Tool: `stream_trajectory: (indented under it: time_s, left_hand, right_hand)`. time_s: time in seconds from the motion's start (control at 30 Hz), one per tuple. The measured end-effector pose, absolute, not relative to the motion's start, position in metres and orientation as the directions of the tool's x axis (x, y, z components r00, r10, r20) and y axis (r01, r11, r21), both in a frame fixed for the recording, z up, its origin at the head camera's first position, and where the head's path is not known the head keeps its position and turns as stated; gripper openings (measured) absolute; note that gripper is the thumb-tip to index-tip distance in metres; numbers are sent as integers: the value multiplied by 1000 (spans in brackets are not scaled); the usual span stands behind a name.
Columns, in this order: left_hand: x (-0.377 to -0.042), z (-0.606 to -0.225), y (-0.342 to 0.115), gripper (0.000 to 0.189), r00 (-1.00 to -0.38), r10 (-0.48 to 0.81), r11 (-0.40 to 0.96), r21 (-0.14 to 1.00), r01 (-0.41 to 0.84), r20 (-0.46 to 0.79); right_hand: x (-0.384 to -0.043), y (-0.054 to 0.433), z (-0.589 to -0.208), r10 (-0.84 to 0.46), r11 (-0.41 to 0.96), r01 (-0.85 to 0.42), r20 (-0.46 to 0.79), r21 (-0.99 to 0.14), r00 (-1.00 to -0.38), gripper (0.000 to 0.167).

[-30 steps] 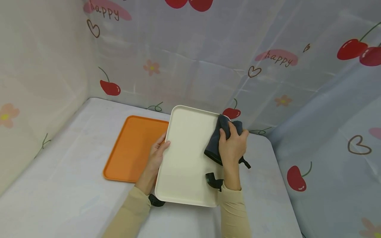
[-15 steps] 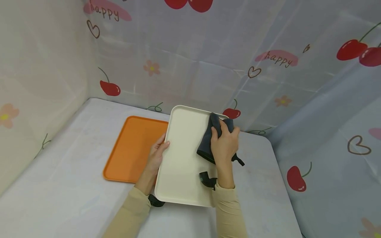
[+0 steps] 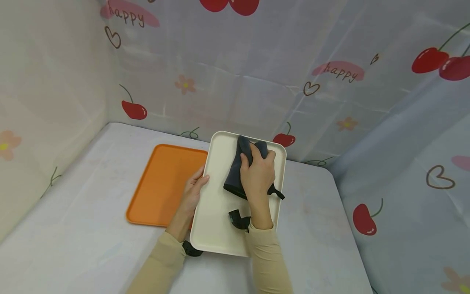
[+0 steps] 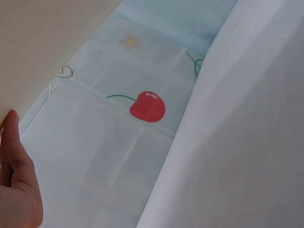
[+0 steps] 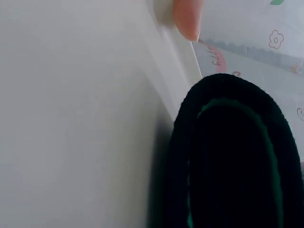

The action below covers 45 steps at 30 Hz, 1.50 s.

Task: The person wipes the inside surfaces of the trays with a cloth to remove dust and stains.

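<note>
Cream tray [image 3: 216,208]; orange tray [image 3: 165,183]; dark blue-grey cloth [image 3: 236,174], black-edged; pale backdrop [image 3: 235,98] printed with red cherries [image 3: 134,110].

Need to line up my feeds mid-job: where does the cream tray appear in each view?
Head: cream tray just below centre, its left edge held by the left hand.
Left wrist: cream tray across the upper-left corner.
Right wrist: cream tray fills the left side, beside the dark cloth.
Shared landmark: the printed backdrop, visible in all three views.
</note>
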<state>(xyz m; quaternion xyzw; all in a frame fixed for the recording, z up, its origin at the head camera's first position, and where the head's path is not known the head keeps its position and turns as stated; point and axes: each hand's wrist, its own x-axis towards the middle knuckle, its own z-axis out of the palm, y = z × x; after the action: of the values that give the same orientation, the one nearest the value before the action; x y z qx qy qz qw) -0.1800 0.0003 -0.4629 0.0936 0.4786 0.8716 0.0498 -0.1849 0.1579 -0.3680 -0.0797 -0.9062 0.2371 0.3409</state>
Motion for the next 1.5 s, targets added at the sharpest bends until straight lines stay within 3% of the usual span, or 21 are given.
stream_trajectory:
  time_s: [0.5, 0.7, 0.97, 1.5]
  left_hand:
    - [-178, -464, 7, 55, -962, 188, -546, 835, 66, 199]
    - [-178, -465, 5, 56, -954, 203, -580, 812, 65, 221]
    - [-178, -466, 4, 44, -936, 206, -601, 792, 111, 287]
    - [-178, -464, -1, 46, -957, 182, -635, 770, 62, 226]
  right_hand:
    - [-186, 120, -370, 143, 921, -140, 649, -364, -747, 34]
    - [-185, 119, -370, 136, 920, -151, 655, -361, -743, 34]
    - [-186, 120, -370, 127, 920, -157, 653, -359, -747, 34]
    - [-181, 131, -368, 177, 909, -121, 631, -399, -755, 34]
